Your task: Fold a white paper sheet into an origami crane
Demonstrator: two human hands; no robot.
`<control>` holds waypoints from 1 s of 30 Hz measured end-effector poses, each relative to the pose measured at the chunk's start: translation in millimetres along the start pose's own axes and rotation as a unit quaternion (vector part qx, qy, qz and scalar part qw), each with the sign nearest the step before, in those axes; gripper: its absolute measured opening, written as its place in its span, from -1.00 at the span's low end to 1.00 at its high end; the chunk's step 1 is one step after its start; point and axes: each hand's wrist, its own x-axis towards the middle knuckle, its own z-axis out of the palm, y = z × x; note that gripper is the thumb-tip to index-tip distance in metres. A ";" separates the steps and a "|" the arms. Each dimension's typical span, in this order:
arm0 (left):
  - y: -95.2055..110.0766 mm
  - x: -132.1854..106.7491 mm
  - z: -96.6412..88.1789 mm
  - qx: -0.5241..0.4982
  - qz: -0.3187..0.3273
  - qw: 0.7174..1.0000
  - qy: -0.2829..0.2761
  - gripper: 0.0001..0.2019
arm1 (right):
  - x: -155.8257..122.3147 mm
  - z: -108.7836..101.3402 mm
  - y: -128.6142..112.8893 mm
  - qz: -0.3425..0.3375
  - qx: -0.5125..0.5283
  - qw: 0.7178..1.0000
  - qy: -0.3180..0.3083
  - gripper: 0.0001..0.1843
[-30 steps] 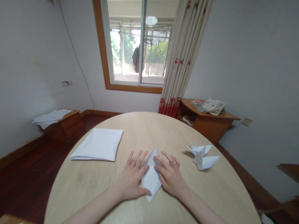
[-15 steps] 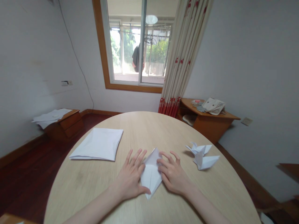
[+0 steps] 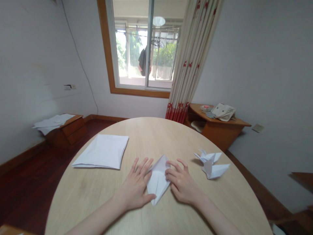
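Observation:
A kite-shaped piece of folded white paper [image 3: 157, 182] lies on the table in front of me, with a crease down its lower half and its upper flap raised. My left hand [image 3: 138, 187] rests along its left side, fingers stretched out and apart, the thumb on the paper near its lower tip. On the right edge, my right hand [image 3: 182, 182] has its fingers bent, with some fingertips gripping the paper's side; its thumb is partly hidden.
The round wooden table [image 3: 151, 130] holds a stack of white paper sheets [image 3: 101, 150] at left. Two folded paper birds [image 3: 215, 169] stand at right. Beyond the table are a small drawer cabinet [image 3: 73, 129], a corner desk [image 3: 217, 130] and a curtain [image 3: 186, 71].
The paper's lower tip has shifted slightly up and left, and my left thumb has moved a little with it. My right hand has barely moved.

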 end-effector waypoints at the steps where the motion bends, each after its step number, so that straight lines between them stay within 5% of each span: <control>1: -0.4 0.3 -0.2 -0.003 0.002 1.000 -0.002 -0.38 | 0.1 0.7 -0.2 0.002 -0.005 1.000 -0.001 -0.79; 8: -1.7 0.3 -0.2 -0.013 0.001 1.000 -0.023 -0.33 | 0.6 3.2 -2.0 0.003 -0.006 1.000 0.018 -0.83; 30: 2.5 1.2 2.7 -0.102 -0.001 0.995 0.003 -0.79 | 2.9 1.2 -9.4 0.002 -0.041 0.999 0.009 -0.92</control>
